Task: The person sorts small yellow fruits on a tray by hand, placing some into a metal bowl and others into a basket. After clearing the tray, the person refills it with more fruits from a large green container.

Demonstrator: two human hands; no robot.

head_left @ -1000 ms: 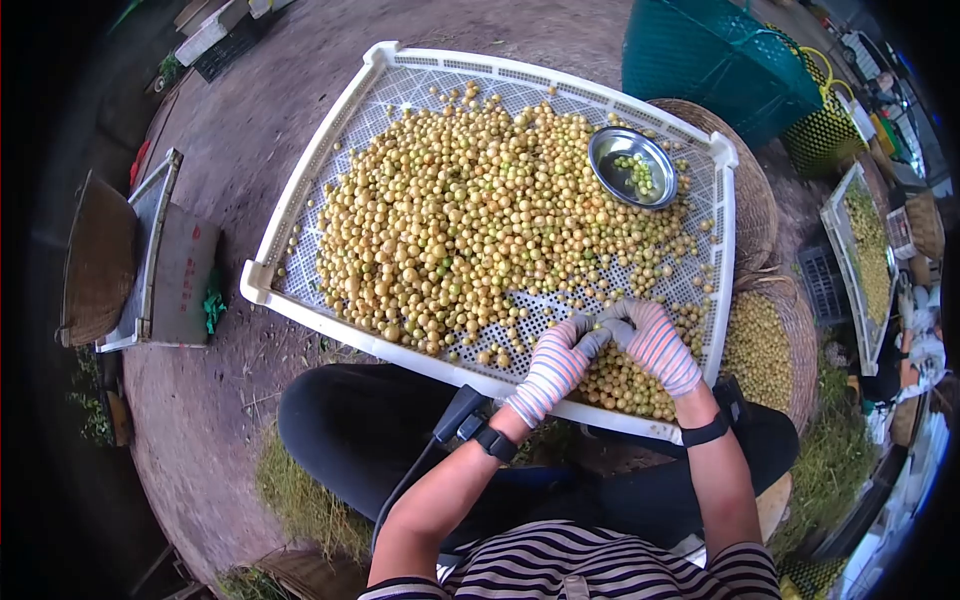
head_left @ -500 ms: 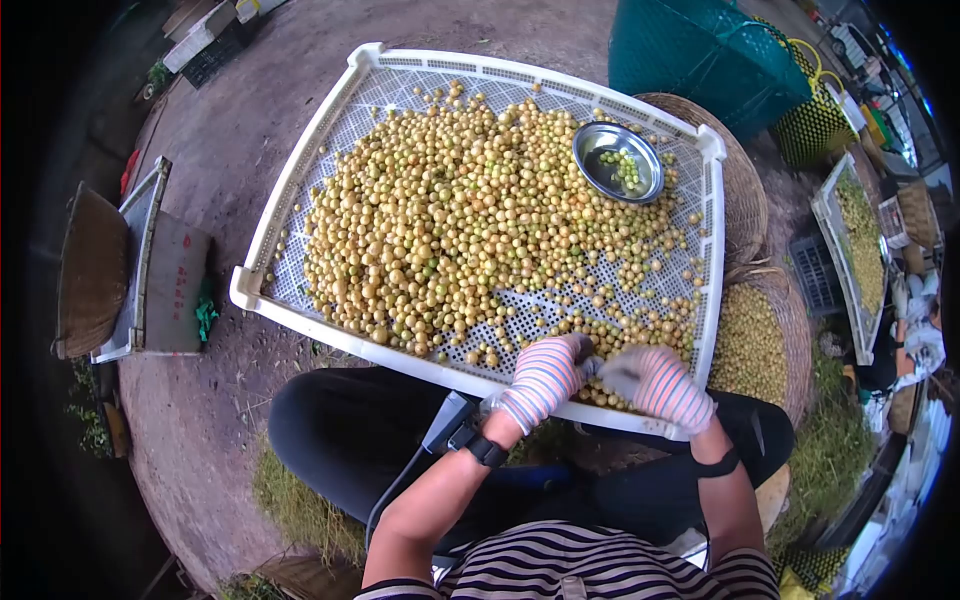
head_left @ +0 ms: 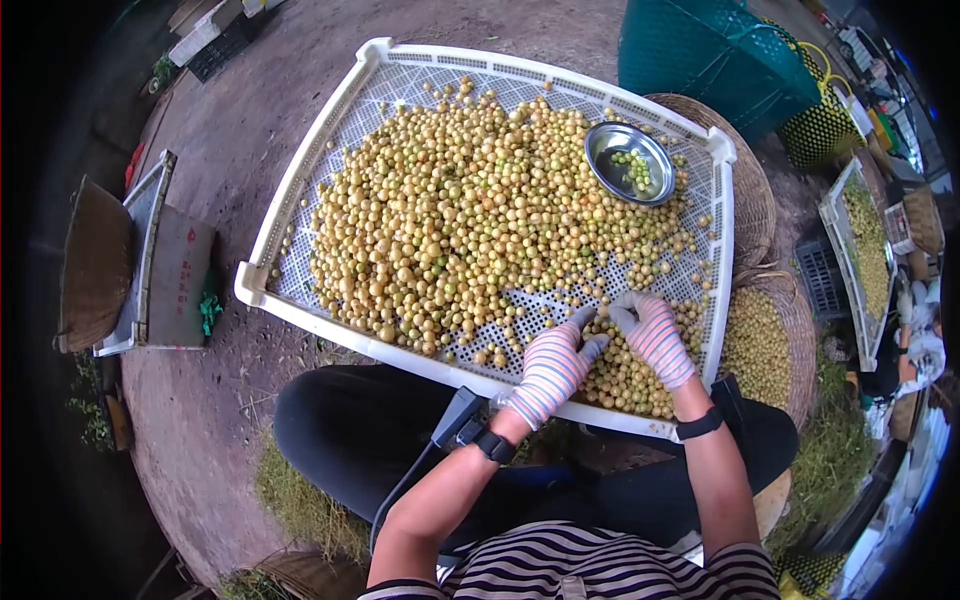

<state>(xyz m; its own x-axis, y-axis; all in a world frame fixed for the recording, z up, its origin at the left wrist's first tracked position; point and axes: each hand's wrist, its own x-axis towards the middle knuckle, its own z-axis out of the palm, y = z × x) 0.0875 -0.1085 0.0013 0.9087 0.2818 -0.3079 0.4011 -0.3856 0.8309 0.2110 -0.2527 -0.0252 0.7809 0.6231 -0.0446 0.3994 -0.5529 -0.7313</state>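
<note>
Watching remotely, at far left I see a wicker basket (head_left: 95,265) leaning by a pale box (head_left: 182,280) on the ground. Next comes the large white mesh tray (head_left: 480,59), set over the crossed legs, with round yellow-green fruits (head_left: 430,220) heaped across its middle and more at its near right corner.

My left hand (head_left: 552,368), in a striped glove with grey fingertips, reaches over the near rim; its thumb and forefinger are parted, with no fruit visibly gripped. Just beside it, my right hand (head_left: 655,335), gloved alike, bends its fingers down at the fruits near that corner; I can't tell whether it pinches one.

Beyond the hands, a metal bowl (head_left: 608,150) holding a few green fruits sits inside the tray toward the far right corner. Farther right, a round woven basket (head_left: 803,345) of similar fruits stands beside the tray, below a teal basket (head_left: 700,60).
</note>
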